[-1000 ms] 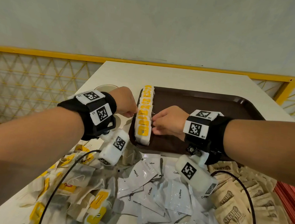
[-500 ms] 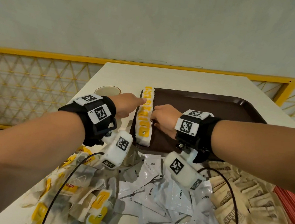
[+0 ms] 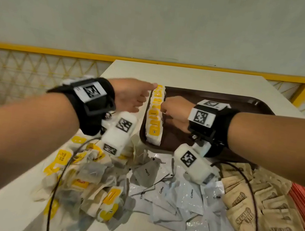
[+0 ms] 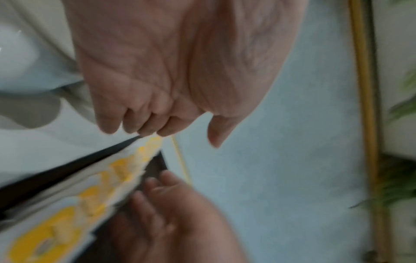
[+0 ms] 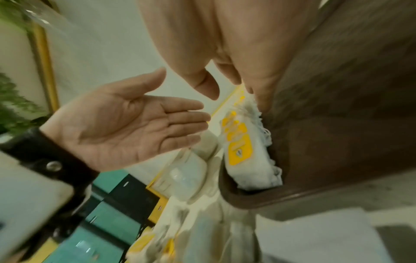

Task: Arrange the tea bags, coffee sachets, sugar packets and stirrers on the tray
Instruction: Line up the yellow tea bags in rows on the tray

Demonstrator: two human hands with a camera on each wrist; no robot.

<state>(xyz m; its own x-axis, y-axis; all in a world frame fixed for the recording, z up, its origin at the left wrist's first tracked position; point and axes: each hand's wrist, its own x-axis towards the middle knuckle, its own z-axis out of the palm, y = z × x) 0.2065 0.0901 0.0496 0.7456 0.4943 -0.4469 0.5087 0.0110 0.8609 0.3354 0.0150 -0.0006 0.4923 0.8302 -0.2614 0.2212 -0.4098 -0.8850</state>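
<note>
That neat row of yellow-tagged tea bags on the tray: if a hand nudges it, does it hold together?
Probably not. The row of tea bags is separate soft pouches leaning on each other, so a push likely topples or fans them. They look light, and the loose strings might snag fingers.

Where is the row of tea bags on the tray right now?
In the head view the tea bag row lies along the tray's left edge, between the left hand and the right hand.
</note>
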